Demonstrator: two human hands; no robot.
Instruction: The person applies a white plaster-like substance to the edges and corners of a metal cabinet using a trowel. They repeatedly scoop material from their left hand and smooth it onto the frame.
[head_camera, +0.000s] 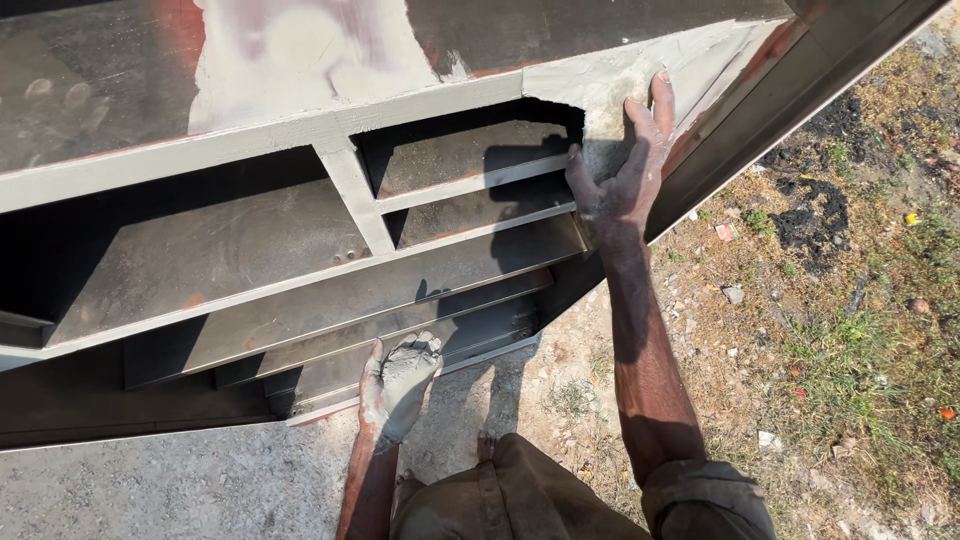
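Grey filler paste (600, 85) is being pressed by the right hand (622, 180) against the upper corner of a large metal frame (330, 130), beside a dark opening; the fingers are being held spread wide and flat on the surface. A lump of the same grey putty (410, 362) is being cupped in the paste-coated left hand (396, 385), held low near the frame's bottom rail (420, 375). Gravel and sparse grass (830, 330) are being shown to the right.

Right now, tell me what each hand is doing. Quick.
Left hand: cupped, holding a lump of grey putty.
Right hand: open, fingers spread, pressed flat on the grey-coated corner of the metal cabinet.
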